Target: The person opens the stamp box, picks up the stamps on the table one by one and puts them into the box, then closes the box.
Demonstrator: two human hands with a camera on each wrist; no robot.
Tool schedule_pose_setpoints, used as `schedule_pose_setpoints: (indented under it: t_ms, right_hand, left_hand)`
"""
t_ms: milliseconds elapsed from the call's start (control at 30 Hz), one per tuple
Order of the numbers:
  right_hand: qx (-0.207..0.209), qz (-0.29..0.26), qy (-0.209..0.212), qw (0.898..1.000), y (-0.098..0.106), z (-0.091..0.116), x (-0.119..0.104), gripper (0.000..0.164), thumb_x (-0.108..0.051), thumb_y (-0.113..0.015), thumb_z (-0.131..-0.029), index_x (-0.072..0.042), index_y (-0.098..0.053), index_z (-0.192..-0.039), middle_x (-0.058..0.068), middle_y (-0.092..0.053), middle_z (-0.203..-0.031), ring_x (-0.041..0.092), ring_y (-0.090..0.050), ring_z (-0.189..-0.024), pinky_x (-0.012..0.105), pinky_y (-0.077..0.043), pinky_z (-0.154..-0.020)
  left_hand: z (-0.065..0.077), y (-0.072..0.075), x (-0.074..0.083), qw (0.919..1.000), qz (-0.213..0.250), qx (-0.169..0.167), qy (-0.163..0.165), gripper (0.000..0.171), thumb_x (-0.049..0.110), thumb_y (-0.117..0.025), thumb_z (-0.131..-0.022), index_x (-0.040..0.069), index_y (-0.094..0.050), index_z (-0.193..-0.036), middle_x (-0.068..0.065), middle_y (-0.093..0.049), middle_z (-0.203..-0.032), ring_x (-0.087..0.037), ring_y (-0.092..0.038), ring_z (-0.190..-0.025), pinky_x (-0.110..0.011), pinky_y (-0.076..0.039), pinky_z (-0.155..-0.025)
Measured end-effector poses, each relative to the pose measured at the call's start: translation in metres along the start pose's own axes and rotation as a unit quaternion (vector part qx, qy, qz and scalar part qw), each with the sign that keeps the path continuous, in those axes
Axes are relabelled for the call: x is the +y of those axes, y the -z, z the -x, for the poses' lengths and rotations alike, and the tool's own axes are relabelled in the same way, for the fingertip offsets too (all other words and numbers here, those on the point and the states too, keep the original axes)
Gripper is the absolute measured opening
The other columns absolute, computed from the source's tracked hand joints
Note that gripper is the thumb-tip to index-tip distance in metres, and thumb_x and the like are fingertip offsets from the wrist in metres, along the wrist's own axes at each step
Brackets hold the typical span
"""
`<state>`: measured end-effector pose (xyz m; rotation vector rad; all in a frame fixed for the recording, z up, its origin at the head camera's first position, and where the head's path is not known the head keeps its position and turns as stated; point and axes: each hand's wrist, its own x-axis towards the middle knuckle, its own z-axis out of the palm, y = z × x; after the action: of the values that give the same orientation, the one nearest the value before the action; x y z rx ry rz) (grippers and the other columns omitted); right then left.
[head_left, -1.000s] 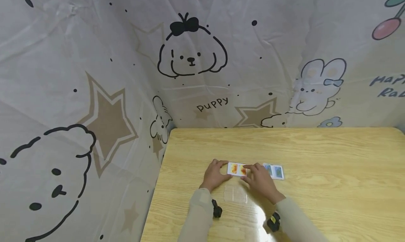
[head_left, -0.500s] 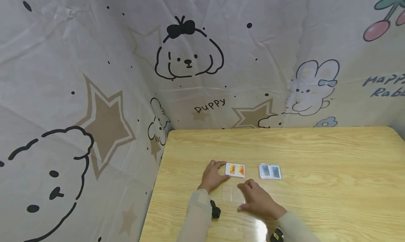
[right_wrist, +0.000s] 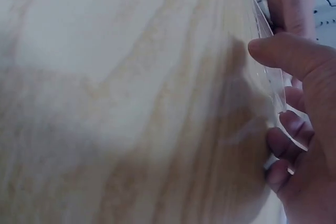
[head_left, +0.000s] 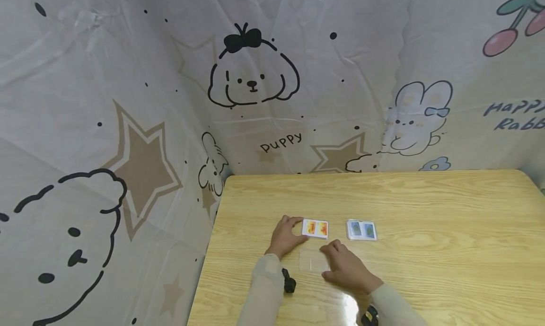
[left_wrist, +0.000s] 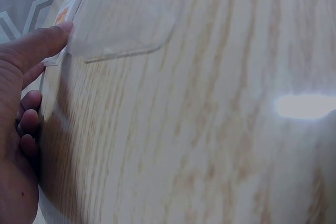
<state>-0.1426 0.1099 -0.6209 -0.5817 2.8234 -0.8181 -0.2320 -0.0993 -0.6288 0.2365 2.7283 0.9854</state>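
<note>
My left hand (head_left: 284,237) holds the left end of a flat white stack of cards (head_left: 315,228) with two orange pictures on top, thumb on the near edge and index finger on the far edge. In the left wrist view, the thumb (left_wrist: 60,31) touches the stack's side. Just nearer lies a clear plastic lid (head_left: 311,261), flat and rounded at its corners. My right hand (head_left: 349,267) grips that lid's right end between thumb and fingers. In the right wrist view its clear edge (right_wrist: 272,80) shows between the thumb and the curled fingers.
Right of the orange stack lies a clear case with blue-picture cards (head_left: 362,230). Everything rests on a light wood table (head_left: 447,250). A printed cloth (head_left: 264,127) hangs along the left and back edges of the table.
My right hand has left the orange card stack and come nearer to the clear lid's right end. The left hand stays on the stack. The head view has shifted slightly.
</note>
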Motion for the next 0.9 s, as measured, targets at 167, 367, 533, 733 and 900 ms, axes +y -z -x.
schedule_pose_setpoints:
  t_ms: [167, 367, 533, 733, 900]
  right_hand:
    - [0.010, -0.033, -0.018, 0.999, 0.017, -0.004, 0.002, 0.063, -0.025, -0.081, -0.073, -0.004, -0.054, -0.126, 0.010, -0.050, -0.114, 0.011, -0.050, -0.083, 0.025, -0.049, -0.067]
    - [0.025, -0.051, -0.034, 0.998, 0.040, -0.019, 0.007, 0.067, -0.022, -0.079, -0.077, 0.002, -0.049, -0.132, 0.018, -0.047, -0.118, 0.010, -0.044, -0.070, 0.020, -0.042, -0.055]
    - [0.018, -0.055, -0.041, 0.997, 0.046, -0.036, 0.009, 0.066, -0.021, -0.076, -0.081, 0.002, -0.045, -0.135, 0.022, -0.043, -0.123, 0.009, -0.040, -0.055, 0.021, -0.037, -0.045]
    - [0.017, -0.027, -0.030, 0.999, 0.047, -0.054, 0.011, 0.064, -0.021, -0.075, -0.080, 0.003, -0.047, -0.132, 0.023, -0.045, -0.121, 0.014, -0.048, -0.064, 0.025, -0.042, -0.048]
    - [0.015, 0.031, -0.021, 0.999, 0.044, -0.064, 0.014, 0.063, -0.026, -0.077, -0.079, 0.004, -0.052, -0.128, 0.020, -0.051, -0.116, 0.026, -0.058, -0.087, 0.043, -0.051, -0.075]
  left_hand:
    - [-0.001, -0.002, -0.004, 1.0000, -0.005, 0.001, -0.006, 0.060, 0.040, -0.078, -0.079, 0.026, -0.057, -0.134, 0.002, -0.052, -0.108, -0.013, -0.051, -0.095, -0.034, -0.046, -0.086]
    - [-0.002, -0.002, -0.006, 0.9999, 0.008, -0.001, -0.013, 0.061, 0.034, -0.079, -0.078, 0.025, -0.057, -0.134, 0.001, -0.054, -0.111, -0.016, -0.052, -0.099, -0.036, -0.046, -0.087]
    - [-0.001, 0.002, -0.006, 0.9996, 0.017, -0.020, -0.008, 0.071, 0.041, -0.082, -0.074, 0.027, -0.053, -0.138, 0.001, -0.053, -0.112, -0.015, -0.051, -0.098, -0.035, -0.046, -0.086]
    - [0.001, 0.009, -0.001, 0.9985, 0.038, -0.038, -0.006, 0.081, 0.047, -0.083, -0.070, 0.027, -0.049, -0.141, -0.001, -0.052, -0.111, -0.016, -0.051, -0.099, -0.037, -0.046, -0.087]
    - [0.001, 0.009, -0.001, 0.9987, 0.033, -0.038, -0.010, 0.082, 0.050, -0.082, -0.070, 0.027, -0.049, -0.141, 0.000, -0.052, -0.110, -0.015, -0.051, -0.097, -0.034, -0.046, -0.085]
